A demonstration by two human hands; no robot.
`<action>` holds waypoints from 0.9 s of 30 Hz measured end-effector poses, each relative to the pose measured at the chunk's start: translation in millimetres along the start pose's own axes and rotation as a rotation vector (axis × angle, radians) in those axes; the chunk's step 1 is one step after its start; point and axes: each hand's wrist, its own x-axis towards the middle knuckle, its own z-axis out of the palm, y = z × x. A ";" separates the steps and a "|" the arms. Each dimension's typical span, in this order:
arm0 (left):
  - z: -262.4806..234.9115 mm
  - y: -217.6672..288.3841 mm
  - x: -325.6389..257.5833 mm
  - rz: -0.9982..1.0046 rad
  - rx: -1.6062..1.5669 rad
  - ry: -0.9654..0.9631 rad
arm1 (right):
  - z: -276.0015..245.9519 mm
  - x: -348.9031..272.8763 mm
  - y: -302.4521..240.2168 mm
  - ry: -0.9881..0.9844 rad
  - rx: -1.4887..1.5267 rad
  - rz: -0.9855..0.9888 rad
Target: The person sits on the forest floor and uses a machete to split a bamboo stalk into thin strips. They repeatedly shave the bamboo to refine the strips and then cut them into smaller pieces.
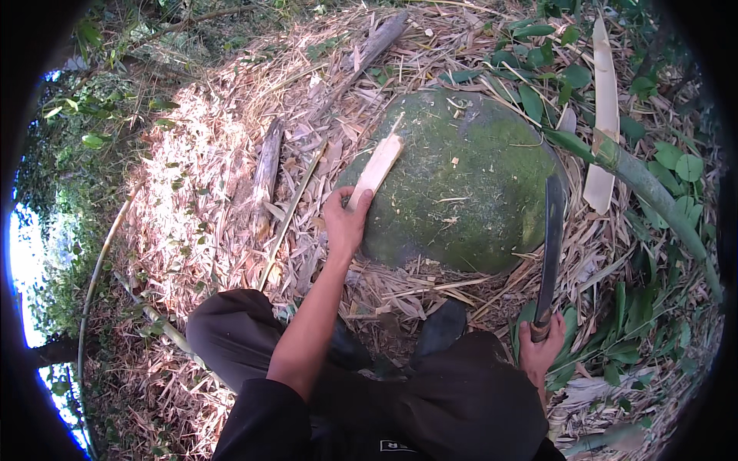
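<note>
Pinching a pale wood strip [378, 170], apparently part-shaved but likely needing work at its rough far end, in the left hand [346, 215], by a mossy boulder [469, 192] just beyond; gripping a machete [550, 250] in the right hand [541, 349], apart from the strip.

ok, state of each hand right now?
Left hand: closed, holding a pale flat strip.
Right hand: closed, holding a long dark-bladed knife.

Across dry leaf litter [207, 146] we see a weathered log [267, 161] at left, a grey branch [382, 40] far off and green leaves [689, 167] at right.
</note>
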 end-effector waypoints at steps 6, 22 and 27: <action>-1.8 26.1 -7.6 0.133 0.110 -0.006 | 2.3 56.1 -38.4 -0.352 0.262 0.114; 11.4 70.9 -7.3 0.607 0.377 -0.170 | 35.6 153.5 -181.3 -0.309 0.218 -0.280; 10.1 73.7 -9.4 0.656 0.384 -0.163 | 59.5 160.6 -163.4 -0.356 0.022 -0.285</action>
